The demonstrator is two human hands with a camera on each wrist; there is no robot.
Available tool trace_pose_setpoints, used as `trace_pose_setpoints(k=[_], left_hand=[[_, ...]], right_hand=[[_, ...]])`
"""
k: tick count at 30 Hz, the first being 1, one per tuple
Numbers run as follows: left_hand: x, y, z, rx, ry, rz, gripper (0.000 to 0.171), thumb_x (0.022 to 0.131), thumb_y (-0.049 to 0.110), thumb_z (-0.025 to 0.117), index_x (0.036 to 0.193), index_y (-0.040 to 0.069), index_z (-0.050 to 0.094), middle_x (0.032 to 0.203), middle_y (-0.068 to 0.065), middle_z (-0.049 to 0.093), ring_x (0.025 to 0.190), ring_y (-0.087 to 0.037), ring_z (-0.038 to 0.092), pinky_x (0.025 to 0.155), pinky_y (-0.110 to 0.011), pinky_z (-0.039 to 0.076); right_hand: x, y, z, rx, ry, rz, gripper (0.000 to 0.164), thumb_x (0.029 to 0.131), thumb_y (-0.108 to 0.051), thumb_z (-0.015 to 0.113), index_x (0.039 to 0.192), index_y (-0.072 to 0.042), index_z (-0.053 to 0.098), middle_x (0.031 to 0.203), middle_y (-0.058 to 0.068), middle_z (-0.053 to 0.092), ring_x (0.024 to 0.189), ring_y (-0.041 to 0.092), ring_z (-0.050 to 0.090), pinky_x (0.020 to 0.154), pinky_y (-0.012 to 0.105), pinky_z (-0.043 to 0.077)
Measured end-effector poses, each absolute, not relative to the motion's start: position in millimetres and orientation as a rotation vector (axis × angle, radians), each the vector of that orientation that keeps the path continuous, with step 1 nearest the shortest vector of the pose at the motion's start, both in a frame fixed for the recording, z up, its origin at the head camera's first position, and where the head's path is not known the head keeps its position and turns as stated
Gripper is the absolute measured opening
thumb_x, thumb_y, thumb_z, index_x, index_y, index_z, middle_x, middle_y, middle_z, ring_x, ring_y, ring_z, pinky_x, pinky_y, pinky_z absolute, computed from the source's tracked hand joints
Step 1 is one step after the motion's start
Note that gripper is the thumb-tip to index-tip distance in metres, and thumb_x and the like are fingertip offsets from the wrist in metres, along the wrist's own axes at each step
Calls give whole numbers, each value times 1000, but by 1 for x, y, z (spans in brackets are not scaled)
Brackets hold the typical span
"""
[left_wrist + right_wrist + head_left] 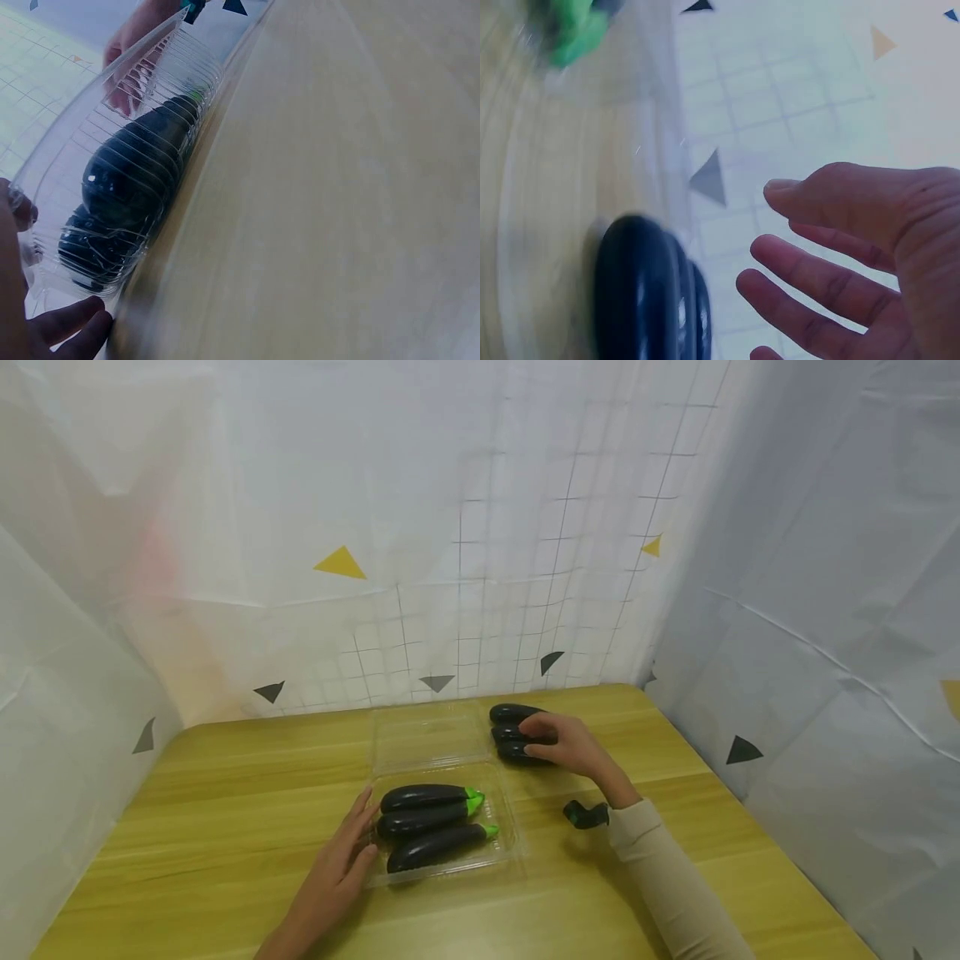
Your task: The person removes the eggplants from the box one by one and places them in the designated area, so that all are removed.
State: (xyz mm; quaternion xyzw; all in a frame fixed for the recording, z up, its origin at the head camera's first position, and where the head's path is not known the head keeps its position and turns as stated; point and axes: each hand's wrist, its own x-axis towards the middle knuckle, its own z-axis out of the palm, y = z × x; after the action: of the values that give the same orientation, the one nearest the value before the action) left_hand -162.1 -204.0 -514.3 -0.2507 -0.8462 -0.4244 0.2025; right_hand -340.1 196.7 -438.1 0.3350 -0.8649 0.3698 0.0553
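Observation:
A clear plastic clamshell box [504, 839] lies with its lid [431, 739] folded back toward the wall. Inside sit three dark purple eggplants [427, 797] with green stem ends pointing right. My left hand [337, 860] rests against the box's left end; in the left wrist view its fingertips [71, 319] are right at the ribbed wall. Three more eggplants [517, 713] lie side by side beyond the box, to its right. Over their right ends hovers my right hand [566, 743], fingers spread and bent a little, with nothing between them in the right wrist view.
A wooden table [225, 827] carries everything, with white patterned sheeting [405, 510] hung behind and at both sides. A small black device [587, 815] sits by the right cuff. The raised box wall stands between the left hand and the eggplants inside.

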Motion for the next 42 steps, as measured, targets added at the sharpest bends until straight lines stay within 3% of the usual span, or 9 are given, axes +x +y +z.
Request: trace_pose_setpoints(k=[13, 15, 22, 27, 31, 37, 42], left_hand=[[-162, -204, -516, -725, -2357, -1198, 58, 100, -7, 59, 155, -6, 41, 168, -18, 26, 133, -35, 55, 108, -17, 34], [-162, -205, -516, -723, -2356, -1189, 58, 100, -7, 59, 155, -6, 41, 168, -18, 26, 133, -34, 55, 109, -17, 33], [-162, -205, -516, -726, -2352, -1175, 57, 100, -6, 58, 154, -6, 42, 168, -18, 26, 134, -37, 52, 113, -16, 24], [-161, -205, -514, -733, -2358, -1164, 56, 101, -5, 58, 154, -7, 41, 167, -21, 26, 137, -41, 47, 115, -15, 21], [-161, -205, -514, -726, -2364, -1157, 56, 101, -5, 58, 155, -6, 41, 167, -21, 26, 139, -42, 45, 115, -15, 20], [-161, -205, -514, -714, -2355, -1179, 57, 101, -5, 58, 155, -6, 42, 168, -20, 27, 140, -41, 43, 114, -13, 20], [-162, -204, -514, -720, -2352, -1173, 57, 101, -5, 59, 155, -6, 41, 168, -19, 26, 145, -43, 35, 115, -13, 19]], right_hand=[[-316, 173, -419, 1164, -2509, 1287, 29, 97, -15, 77, 124, -7, 72, 122, 15, 71, 113, 30, 67, 99, 58, 51], [-313, 169, -418, 1192, -2507, 1281, 30, 97, -16, 77, 125, -6, 71, 122, 16, 70, 114, 30, 66, 98, 59, 51], [-304, 155, -418, 1276, -2467, 1259, 30, 95, -9, 77, 124, -12, 72, 121, 4, 71, 111, 27, 67, 95, 45, 56], [-301, 147, -417, 1309, -2459, 1263, 28, 96, -8, 76, 124, -10, 72, 123, 8, 70, 112, 31, 67, 95, 51, 55], [-299, 142, -416, 1301, -2494, 1248, 28, 97, -11, 76, 125, -9, 72, 124, 5, 70, 114, 25, 67, 98, 55, 53], [-297, 135, -417, 1320, -2524, 1221, 30, 98, -16, 75, 127, -9, 71, 124, 2, 71, 115, 20, 66, 99, 52, 53], [-294, 129, -415, 1325, -2532, 1211, 31, 98, -19, 75, 128, -11, 71, 125, 1, 71, 115, 19, 66, 97, 51, 54]])
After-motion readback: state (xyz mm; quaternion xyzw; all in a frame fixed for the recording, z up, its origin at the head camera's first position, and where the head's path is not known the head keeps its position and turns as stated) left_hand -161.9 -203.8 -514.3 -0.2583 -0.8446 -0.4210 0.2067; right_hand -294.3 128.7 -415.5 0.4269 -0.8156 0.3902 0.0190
